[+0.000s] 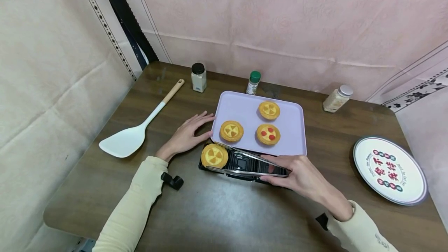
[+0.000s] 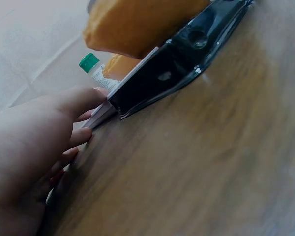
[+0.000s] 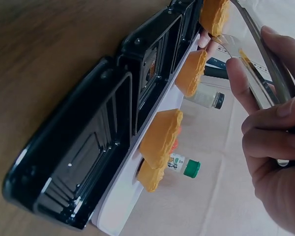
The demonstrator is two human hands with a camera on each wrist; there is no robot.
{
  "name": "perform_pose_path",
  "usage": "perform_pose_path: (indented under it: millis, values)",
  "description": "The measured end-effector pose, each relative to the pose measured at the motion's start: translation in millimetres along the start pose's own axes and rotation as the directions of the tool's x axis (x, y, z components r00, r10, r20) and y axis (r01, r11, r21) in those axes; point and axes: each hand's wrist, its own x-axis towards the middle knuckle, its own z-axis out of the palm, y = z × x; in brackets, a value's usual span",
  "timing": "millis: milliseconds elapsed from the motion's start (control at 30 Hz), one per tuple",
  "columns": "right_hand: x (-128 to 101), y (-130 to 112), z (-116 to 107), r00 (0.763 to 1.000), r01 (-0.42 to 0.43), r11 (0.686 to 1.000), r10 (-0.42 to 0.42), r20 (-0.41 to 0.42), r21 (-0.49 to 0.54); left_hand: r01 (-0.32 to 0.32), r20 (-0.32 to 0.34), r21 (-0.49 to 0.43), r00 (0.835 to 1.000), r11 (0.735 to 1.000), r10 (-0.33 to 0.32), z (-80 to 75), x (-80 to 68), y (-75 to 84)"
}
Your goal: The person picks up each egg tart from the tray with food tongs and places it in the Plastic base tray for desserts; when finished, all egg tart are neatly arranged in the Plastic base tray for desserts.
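Observation:
My right hand (image 1: 297,172) grips metal tongs (image 1: 250,162) over a black plastic tray (image 1: 241,167) at the table's middle. The tong tips lie on either side of an egg tart (image 1: 214,155) at the black tray's left end. Behind it lies a lavender tray (image 1: 295,137) with three more tarts (image 1: 231,130), (image 1: 268,134), (image 1: 269,110). My left hand (image 1: 194,127) rests flat on the table, fingers straight and touching the lavender tray's left edge. The right wrist view shows my fingers (image 3: 273,142) curled round the tongs (image 3: 265,69) beside the black tray (image 3: 88,147).
A white spatula (image 1: 129,139) with a wooden handle lies at the left. Three spice jars (image 1: 198,77), (image 1: 253,82), (image 1: 336,98) stand along the back. A printed round plate (image 1: 389,170) sits at the right. Curtains hang behind and to the left.

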Motion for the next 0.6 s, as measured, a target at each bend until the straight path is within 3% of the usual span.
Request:
perform_pose_path:
  millis: [400, 600]
  values:
    - [1.6, 3.8, 2.8, 1.0, 0.004, 0.998, -0.005, -0.011, -0.057, 0.007, 0.002, -0.002, 1.0, 1.0, -0.007, -0.4, 2.1, 0.0]
    - [0.7, 1.4, 1.0, 0.999, -0.051, 0.998, 0.052, 0.016, -0.047, 0.011, 0.002, 0.0, 1.0, 1.0, -0.011, 0.6, 0.0, -1.6]
